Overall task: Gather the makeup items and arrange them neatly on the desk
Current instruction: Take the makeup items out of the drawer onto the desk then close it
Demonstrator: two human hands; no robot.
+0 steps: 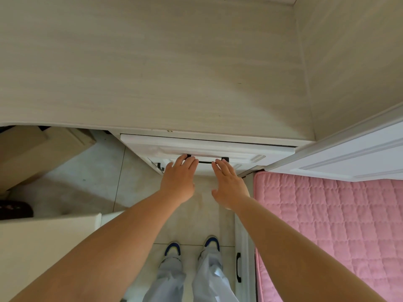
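A pale wood-grain desk top (152, 62) fills the upper part of the head view, with nothing lying on it. Under its front edge is a white drawer front (152, 147) with a black bar handle (205, 162). My left hand (178, 179) reaches to the handle's left end, fingertips touching it. My right hand (229, 184) has its fingers extended to the handle's right end. Both palms face down, and neither hand is closed around anything. No makeup items are in sight.
A bed with a pink quilted cover (327, 225) lies at the right, its white headboard (349, 153) against the desk. A cardboard box (32, 153) sits under the desk at left. A white surface (43, 247) is at lower left. My feet stand on the tiled floor (87, 188).
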